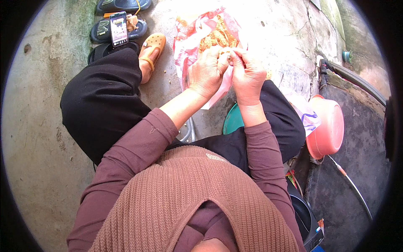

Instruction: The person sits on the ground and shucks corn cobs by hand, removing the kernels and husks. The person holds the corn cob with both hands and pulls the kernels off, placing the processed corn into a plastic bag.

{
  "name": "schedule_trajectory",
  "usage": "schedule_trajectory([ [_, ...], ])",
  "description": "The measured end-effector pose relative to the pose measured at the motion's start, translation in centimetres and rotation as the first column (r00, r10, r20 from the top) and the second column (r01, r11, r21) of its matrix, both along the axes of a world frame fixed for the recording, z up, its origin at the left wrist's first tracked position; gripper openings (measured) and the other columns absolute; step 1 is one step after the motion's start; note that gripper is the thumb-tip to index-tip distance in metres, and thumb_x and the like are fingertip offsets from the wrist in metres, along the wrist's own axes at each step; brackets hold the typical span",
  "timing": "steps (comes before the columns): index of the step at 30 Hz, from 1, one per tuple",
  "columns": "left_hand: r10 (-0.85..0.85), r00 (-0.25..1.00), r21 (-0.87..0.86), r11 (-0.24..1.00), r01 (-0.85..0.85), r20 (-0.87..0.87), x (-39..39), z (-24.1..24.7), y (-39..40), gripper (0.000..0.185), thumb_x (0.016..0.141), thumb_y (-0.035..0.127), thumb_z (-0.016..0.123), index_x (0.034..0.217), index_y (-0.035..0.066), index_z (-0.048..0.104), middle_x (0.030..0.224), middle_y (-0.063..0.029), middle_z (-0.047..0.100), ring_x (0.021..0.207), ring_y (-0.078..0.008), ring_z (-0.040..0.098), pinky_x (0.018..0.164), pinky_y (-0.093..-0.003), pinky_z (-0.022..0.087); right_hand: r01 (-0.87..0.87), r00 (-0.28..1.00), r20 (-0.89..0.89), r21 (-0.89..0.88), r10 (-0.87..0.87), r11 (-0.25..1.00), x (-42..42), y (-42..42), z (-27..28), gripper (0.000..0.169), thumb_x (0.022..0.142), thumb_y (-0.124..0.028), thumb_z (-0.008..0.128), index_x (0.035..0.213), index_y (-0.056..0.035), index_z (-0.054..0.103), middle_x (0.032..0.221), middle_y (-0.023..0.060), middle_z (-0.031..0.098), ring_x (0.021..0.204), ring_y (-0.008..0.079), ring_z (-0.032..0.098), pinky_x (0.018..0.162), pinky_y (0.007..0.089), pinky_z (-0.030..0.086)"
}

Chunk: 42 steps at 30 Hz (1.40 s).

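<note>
Both hands meet over an open pink-and-white plastic bag (184, 58) on the concrete floor. Between the fingers is a small pale yellowish piece (224, 51), mostly covered, so its kind is unclear. My left hand (206, 72) grips it from the left, thumb against it. From the other side, the thumb and fingertips of my right hand (249, 71) pinch it. Inside the bag lie several yellow-orange pieces with a bumpy surface (217, 37); whether they are corn or unshelled peanuts I cannot tell.
A lit smartphone (119, 30) leans on dark slippers (102, 30) at upper left. Under my right forearm shows a green plastic rim (233, 119). To the right, a pink basin (330, 127) stands tipped beside a white plastic bag (303, 110). A black hose (355, 77) runs behind it.
</note>
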<state>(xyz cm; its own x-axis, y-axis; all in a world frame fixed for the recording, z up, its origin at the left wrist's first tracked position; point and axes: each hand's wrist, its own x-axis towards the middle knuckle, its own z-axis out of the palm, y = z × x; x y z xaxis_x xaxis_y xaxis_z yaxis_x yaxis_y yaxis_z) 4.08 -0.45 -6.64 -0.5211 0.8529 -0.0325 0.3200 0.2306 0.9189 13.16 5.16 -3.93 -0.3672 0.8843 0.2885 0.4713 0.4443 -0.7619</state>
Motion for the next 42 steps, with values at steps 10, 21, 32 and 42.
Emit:
schedule_trajectory([
  [10, 0.048, 0.999, 0.017, 0.999, -0.047, -0.018, -0.1, 0.3, -0.3, 0.028, 0.086, 0.036, 0.047, 0.098, 0.013, 0.056, 0.094, -0.0123, 0.058, 0.082, -0.0318, 0.058, 0.068, -0.0425, 0.047, 0.014, 0.993, -0.12, -0.078, -0.023, 0.997, -0.4, 0.1, -1.5, 0.011, 0.079, 0.001, 0.061, 0.089, 0.0011, 0.065, 0.076, 0.0074, 0.064, 0.064, 0.0082, 0.058, 0.059, 0.0211, 0.048],
  [21, 0.012, 0.973, -0.002, 1.0, -0.013, -0.231, 0.1, -1.1, -0.6, 0.033, 0.085, 0.035, 0.053, 0.109, 0.013, 0.051, 0.095, -0.0114, 0.057, 0.079, -0.0306, 0.059, 0.064, -0.0394, 0.048, 0.095, 0.995, -0.023, -0.059, -0.097, 0.994, -0.8, -0.1, -1.0, 0.008, 0.079, 0.0, 0.059, 0.086, 0.003, 0.062, 0.075, 0.0109, 0.062, 0.065, 0.0162, 0.059, 0.059, 0.0268, 0.048],
  [32, 0.062, 0.968, 0.031, 0.998, -0.056, -0.243, 0.1, -0.7, -0.2, 0.035, 0.082, 0.033, 0.057, 0.109, 0.012, 0.048, 0.097, -0.0133, 0.054, 0.082, -0.0319, 0.058, 0.065, -0.0399, 0.048, 0.07, 0.939, -0.271, -0.449, -0.211, 0.891, -0.7, 0.2, -0.3, 0.01, 0.077, -0.004, 0.063, 0.082, 0.005, 0.063, 0.071, 0.0068, 0.063, 0.064, 0.0091, 0.057, 0.061, 0.0225, 0.047],
  [42, 0.094, 0.983, 0.108, 0.991, -0.077, -0.157, 0.2, -1.0, 0.3, 0.037, 0.08, 0.031, 0.06, 0.108, 0.01, 0.047, 0.098, -0.015, 0.053, 0.083, -0.0328, 0.057, 0.068, -0.0401, 0.046, 0.018, 0.875, -0.39, -0.568, -0.288, 0.823, -0.7, 0.2, -0.1, 0.009, 0.075, -0.002, 0.064, 0.082, 0.0038, 0.064, 0.074, 0.0048, 0.063, 0.068, 0.0086, 0.058, 0.065, 0.0212, 0.047],
])
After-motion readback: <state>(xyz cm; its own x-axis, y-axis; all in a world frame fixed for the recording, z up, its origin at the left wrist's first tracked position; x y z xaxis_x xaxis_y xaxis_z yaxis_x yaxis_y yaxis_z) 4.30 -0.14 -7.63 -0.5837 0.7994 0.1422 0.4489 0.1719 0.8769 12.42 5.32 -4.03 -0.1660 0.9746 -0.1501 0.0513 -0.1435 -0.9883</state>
